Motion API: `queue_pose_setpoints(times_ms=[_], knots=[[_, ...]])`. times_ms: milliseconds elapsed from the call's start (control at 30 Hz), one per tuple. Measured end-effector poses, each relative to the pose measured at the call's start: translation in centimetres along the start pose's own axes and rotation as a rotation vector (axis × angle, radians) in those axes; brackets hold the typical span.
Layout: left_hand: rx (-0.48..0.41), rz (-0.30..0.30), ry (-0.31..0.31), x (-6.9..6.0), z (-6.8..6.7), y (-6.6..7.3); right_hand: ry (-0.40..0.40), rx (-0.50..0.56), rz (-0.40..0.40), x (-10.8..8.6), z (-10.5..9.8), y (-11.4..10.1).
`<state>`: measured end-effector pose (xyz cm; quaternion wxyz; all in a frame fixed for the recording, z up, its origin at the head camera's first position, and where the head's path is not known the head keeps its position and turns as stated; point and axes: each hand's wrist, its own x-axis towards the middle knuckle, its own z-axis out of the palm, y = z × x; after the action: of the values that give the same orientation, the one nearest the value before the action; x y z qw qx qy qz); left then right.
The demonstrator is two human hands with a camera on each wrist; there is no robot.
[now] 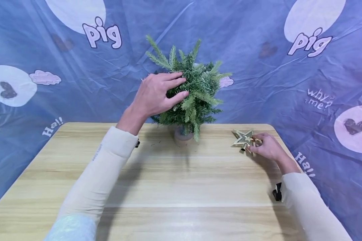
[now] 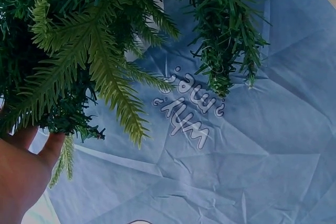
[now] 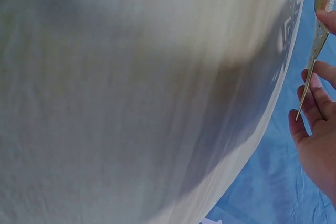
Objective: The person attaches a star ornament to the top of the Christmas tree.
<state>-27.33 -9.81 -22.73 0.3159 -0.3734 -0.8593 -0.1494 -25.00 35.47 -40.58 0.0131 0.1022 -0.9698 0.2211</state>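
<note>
A small green artificial tree (image 1: 196, 87) stands upright on a round base (image 1: 182, 138) near the table's back edge. Its left side is touched by my left hand (image 1: 157, 92), fingers extended among the branches. In the left wrist view, that hand (image 2: 26, 169) lies at the lower left against the foliage (image 2: 79, 51). At the table's right, my right hand (image 1: 268, 145) holds a gold star (image 1: 242, 137) with a short hollow tube at its bottom. The right wrist view shows the star (image 3: 317, 40) edge-on, pinched between thumb and fingers of the hand (image 3: 320, 145).
The wooden table (image 1: 181, 190) has rounded back corners. Behind it and at both sides hangs a blue printed cloth (image 1: 244, 33), close to the tree's back. A few dark bits lie on the table left of the tree's base.
</note>
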Motion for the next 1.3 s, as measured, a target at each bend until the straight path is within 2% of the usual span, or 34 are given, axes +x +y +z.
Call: queue_pose_setpoints(times_ms=[467,767,1033,1300], knots=[[0.000,0.009,0.023,-0.1,0.2,0.0,0.061,-0.018,-0.011,0.1,-0.7,-1.2],[-0.005,-0.003,0.024,-0.2,0.3,0.1,0.188,-0.018,-0.119,0.5,-1.4,-2.3],[-0.003,-0.007,0.020,-0.4,0.3,0.1,0.160,-0.037,-0.065,0.6,-1.6,-3.4],[0.001,0.009,0.046,-0.2,0.4,0.2,0.149,-0.027,-0.024,0.7,-1.9,-4.0]])
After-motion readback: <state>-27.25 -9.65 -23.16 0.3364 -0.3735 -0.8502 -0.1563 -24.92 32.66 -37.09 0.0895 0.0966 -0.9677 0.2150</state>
